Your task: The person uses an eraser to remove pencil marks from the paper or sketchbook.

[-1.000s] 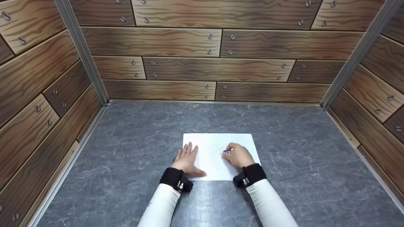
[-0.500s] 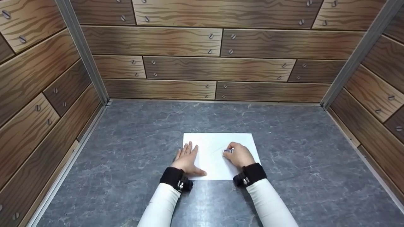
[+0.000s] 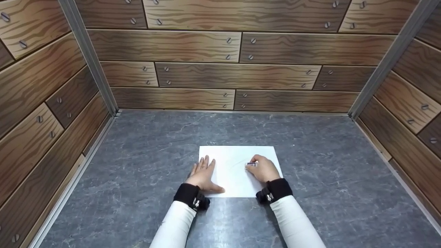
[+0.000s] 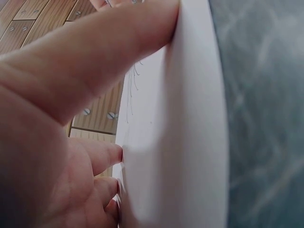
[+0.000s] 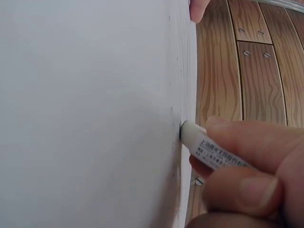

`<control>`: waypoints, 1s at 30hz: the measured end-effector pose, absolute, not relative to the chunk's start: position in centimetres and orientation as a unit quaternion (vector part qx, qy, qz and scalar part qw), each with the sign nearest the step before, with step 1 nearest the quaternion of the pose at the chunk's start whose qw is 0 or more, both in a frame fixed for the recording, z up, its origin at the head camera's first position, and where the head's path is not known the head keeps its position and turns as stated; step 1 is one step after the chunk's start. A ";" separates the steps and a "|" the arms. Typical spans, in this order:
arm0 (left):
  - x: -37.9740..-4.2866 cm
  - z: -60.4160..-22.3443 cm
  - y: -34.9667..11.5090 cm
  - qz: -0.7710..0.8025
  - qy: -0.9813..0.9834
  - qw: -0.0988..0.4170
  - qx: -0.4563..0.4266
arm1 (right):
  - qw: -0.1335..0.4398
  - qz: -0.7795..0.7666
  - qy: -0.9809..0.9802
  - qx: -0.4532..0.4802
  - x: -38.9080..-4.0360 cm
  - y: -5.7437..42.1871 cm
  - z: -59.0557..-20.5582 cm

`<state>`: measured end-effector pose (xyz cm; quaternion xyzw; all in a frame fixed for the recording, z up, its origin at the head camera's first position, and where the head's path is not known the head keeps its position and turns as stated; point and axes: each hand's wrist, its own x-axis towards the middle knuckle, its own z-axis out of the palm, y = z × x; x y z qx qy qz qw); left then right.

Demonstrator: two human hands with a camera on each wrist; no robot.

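Observation:
A white sheet of paper [image 3: 234,184] lies on the grey tabletop, with faint thin curved lines near its middle. My left hand [image 3: 202,177] rests on its left part, fingers straight and spread, thumb out near the front edge. Between the thumb and fingers of my right hand [image 3: 267,171] is a white eraser [image 5: 209,146] in a printed paper sleeve. The eraser's bare, darkened end meets the paper in the right wrist view; much of the sleeve is hidden by the fingers. Thin dark pencil lines [image 4: 131,92] show past my left thumb in the left wrist view.
Wood-plank-patterned walls [image 3: 193,75] stand at the back and both sides, with grey metal strips [image 3: 90,58] at the corners. The grey marbled tabletop [image 3: 155,144] extends around the paper. Black straps with small cameras [image 3: 203,202] circle both wrists.
My right hand has slid slightly right across the paper, still pinching the eraser. My left hand stays in place on the sheet.

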<state>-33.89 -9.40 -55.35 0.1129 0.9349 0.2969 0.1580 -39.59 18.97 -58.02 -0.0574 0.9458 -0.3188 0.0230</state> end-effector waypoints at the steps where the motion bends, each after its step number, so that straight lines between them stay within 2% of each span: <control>1: -33.8 -55.3 -9.4 0.298 0.935 0.158 0.111 | 0.030 -0.322 0.944 -0.065 -39.5 18.7 -58.0; 6: -33.5 -55.0 -9.4 0.300 0.934 0.158 0.112 | 0.060 -0.337 0.933 -0.112 -39.6 18.3 -58.4; 12: -33.4 -54.8 -9.4 0.301 0.933 0.161 0.114 | 0.003 -0.315 0.948 -0.043 -40.0 19.7 -58.5; 20: -33.5 -55.0 -9.5 0.302 0.933 0.156 0.116 | 0.059 -0.378 0.922 -0.058 -41.4 20.1 -58.7; 30: -33.5 -54.9 -9.4 0.297 0.936 0.156 0.112 | 0.060 -0.303 0.943 -0.121 -39.6 18.8 -58.0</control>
